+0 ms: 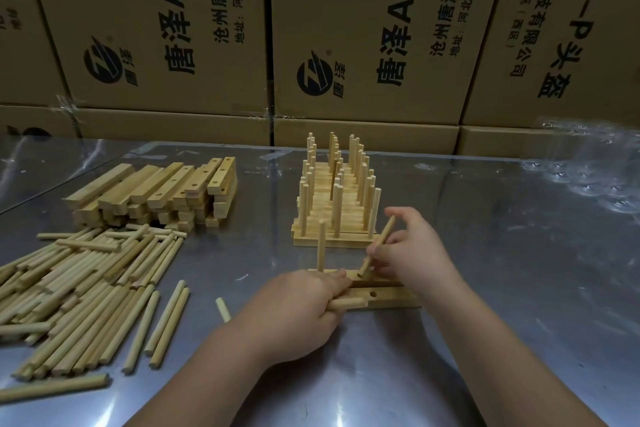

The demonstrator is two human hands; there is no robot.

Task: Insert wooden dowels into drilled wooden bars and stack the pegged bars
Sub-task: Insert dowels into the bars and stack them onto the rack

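Observation:
Two drilled wooden bars [384, 298] lie side by side on the metal table in front of me. One dowel [321, 246] stands upright in the far bar's left hole. My right hand [412, 253] pinches a tilted dowel [377, 246] whose lower tip sits at the far bar's middle hole. My left hand [298, 308] grips a spare dowel [346, 303] and rests on the bars' left end. Behind them stands a stack of pegged bars [336, 198] with several upright dowels.
A pile of loose dowels [83, 291] covers the table's left side, with a short dowel piece [223, 309] near my left hand. Behind the pile lie stacked drilled bars [156, 194]. Cardboard boxes [346, 28] wall off the back. Clear plastic wrap [588, 170] lies at the right.

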